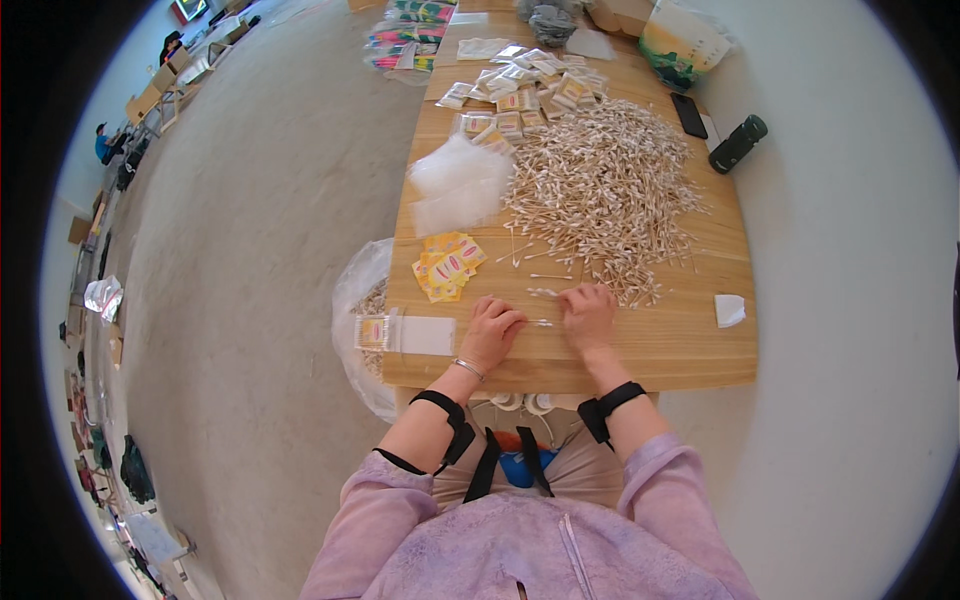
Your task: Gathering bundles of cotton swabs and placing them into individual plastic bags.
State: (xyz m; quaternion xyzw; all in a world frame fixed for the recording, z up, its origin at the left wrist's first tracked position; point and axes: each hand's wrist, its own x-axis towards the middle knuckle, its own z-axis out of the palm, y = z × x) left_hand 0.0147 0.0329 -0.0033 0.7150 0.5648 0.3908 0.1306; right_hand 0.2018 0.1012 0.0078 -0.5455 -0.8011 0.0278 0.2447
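Note:
My left hand (pixel 490 334) is closed at the table's near edge, its fingertips pinched on a few cotton swabs whose white tips (pixel 543 323) point toward my other hand. A short way to the right, my right hand (pixel 588 316) is also closed, with swab tips (pixel 542 292) sticking out to the left of its fingers. How many swabs each hand has is hidden by the fingers. Just beyond, a large heap of loose cotton swabs (pixel 605 185) covers the table. One swab (pixel 551 277) lies apart from the heap, in front of my hands.
Yellow printed cards (pixel 447 267) and clear plastic bags (pixel 455 185) lie to the left. Filled packets (pixel 520 95) are piled farther back. A packet (pixel 373 332) and white card (pixel 428 336) lie by a plastic sack (pixel 350 300). Phone (pixel 689 115) and black bottle (pixel 738 144) are near the wall.

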